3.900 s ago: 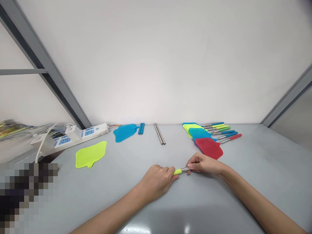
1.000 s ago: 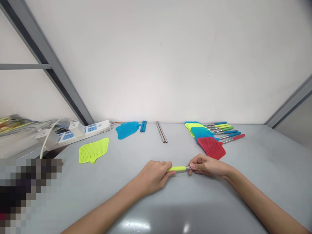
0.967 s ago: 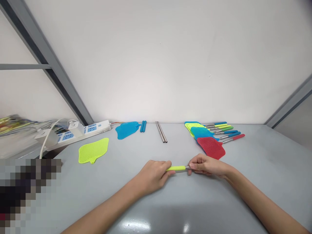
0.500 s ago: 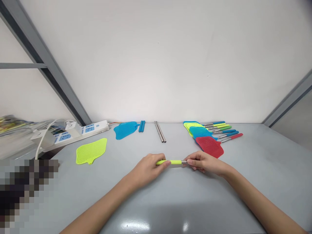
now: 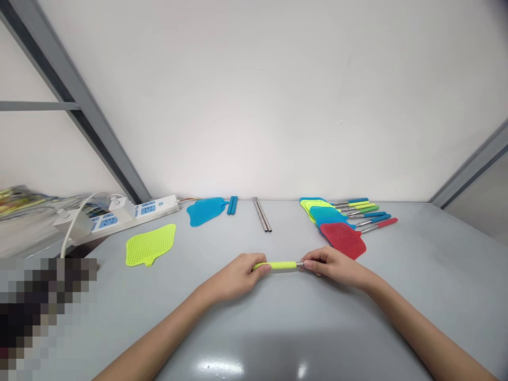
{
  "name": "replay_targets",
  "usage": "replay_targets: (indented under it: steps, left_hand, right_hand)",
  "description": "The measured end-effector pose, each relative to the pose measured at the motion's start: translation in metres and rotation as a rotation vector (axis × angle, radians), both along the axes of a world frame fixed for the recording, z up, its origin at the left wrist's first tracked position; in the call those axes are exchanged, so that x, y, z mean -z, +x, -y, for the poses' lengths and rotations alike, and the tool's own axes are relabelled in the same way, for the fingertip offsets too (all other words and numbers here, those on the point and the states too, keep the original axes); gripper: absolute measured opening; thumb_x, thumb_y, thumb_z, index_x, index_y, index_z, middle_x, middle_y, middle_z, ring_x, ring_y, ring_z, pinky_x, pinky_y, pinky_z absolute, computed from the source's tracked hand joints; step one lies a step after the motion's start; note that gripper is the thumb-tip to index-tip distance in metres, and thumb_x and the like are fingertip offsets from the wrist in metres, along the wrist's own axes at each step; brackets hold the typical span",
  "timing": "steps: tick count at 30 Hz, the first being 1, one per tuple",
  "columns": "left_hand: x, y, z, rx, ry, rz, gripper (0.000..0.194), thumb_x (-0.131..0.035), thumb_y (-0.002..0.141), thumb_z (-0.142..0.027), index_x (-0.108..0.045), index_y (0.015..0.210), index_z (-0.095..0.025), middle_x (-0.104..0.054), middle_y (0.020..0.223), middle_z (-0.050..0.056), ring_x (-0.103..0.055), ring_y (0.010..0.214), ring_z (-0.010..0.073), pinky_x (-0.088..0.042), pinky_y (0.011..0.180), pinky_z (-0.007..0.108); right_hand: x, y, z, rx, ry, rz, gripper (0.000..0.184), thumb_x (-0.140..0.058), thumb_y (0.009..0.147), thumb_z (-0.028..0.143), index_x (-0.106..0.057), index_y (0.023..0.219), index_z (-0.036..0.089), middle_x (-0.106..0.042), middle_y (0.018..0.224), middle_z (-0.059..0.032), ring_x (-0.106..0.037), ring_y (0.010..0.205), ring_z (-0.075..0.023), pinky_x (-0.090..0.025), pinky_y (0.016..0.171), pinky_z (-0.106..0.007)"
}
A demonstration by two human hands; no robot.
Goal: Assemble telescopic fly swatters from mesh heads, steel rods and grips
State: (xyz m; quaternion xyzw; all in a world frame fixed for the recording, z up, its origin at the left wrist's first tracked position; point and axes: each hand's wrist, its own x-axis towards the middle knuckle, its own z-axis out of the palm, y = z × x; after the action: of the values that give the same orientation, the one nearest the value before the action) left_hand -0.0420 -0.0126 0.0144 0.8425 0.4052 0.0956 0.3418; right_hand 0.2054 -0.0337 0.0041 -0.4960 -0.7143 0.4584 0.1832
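Between the 2 hands, just above the near part of the grey table [image 5: 397, 312], a lime-green fly swatter handle [image 5: 278, 265] is held level and crosswise, its short steel end pointing right. The left hand [image 5: 234, 278] closes on the green grip, its left fingers [image 5: 257, 263] wrapped around the grip's left end, while the right hand [image 5: 337, 266] pinches the steel end, its right fingers [image 5: 311, 263] clenched on the metal. Whether the handle touches the table I cannot tell. Well to the left, a lime-green mesh swatter head [image 5: 150, 244] lies flat. Farther back, near the white wall [image 5: 254, 106], a blue mesh swatter head [image 5: 205, 211] lies just beside 2 blue grips [image 5: 233, 205], and 2 steel tubes [image 5: 262, 214] sit side by side to their right. Beyond the right hand, overlapping fly swatters [image 5: 329, 217] fan out with a red mesh head [image 5: 342, 240] nearest the person and their coloured handles pointing right. At the far left, a white power strip [image 5: 146, 210] carries white plug adapters [image 5: 121, 208].
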Motion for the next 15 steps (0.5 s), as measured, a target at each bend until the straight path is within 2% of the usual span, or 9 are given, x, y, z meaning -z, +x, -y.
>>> replay_targets:
  steps: [8, 15]
  left_hand:
    - [0.005, 0.007, 0.012, -0.023, 0.274, -0.117, 0.026, -0.027, 0.086, -0.032, -0.039, 0.068, -0.019, -0.045, 0.062, -0.001, -0.042, 0.057, 0.0136, -0.027, 0.052, 0.024]
    - [0.003, 0.012, 0.016, 0.077, 0.537, -0.281, 0.019, -0.029, 0.086, -0.023, -0.040, 0.072, -0.019, -0.052, 0.067, 0.002, -0.047, 0.058, 0.0151, -0.027, 0.051, 0.026]
  right_hand:
    - [0.009, 0.000, -0.001, -0.007, 0.040, 0.004, 0.037, -0.042, 0.081, 0.044, -0.063, 0.080, 0.015, -0.043, 0.064, 0.0000, -0.034, 0.059, -0.0117, -0.026, 0.051, -0.022]
    - [0.004, -0.002, 0.003, -0.027, -0.003, -0.040, 0.036, -0.043, 0.080, 0.044, -0.062, 0.074, 0.014, -0.037, 0.059, 0.0022, -0.029, 0.055, -0.0104, -0.023, 0.050, -0.022]
